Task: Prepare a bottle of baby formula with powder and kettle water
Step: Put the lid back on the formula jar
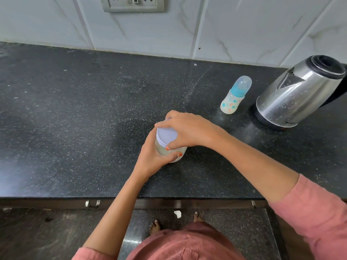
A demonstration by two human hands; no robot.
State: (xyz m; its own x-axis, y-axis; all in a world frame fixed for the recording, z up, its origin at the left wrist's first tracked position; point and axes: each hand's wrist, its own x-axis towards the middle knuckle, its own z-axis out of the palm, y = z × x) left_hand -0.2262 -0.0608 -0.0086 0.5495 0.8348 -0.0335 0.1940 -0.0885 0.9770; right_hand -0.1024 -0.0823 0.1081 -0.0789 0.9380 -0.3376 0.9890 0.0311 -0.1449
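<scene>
A person at a speckled black stone counter (75,109) works on a clear round jar of pale powder (163,149), which stands on the stone directly in front of the body. The left hand (153,156) wraps its fingers and thumb around the jar's lower wall, apparently to brace it against twisting. The right hand (187,130) comes over the top, its fingertips curled round the rim of the flat pale-lilac lid (166,135). This is a turning grip, though whether the lid is being loosened or tightened cannot be told.

Beyond the right hand and to its right stands a small baby bottle with a teal collar and clear domed cap (233,98). It is upright, capped and apart from both hands. Its body looks milky, but whether that is its contents or the plastic itself is unclear.

Farther right, just beside the bottle, sits a stainless-steel electric kettle with a black lid and base (296,94), its spout facing the bottle. Both appear to have been set within easy reach of the right arm for pouring.
</scene>
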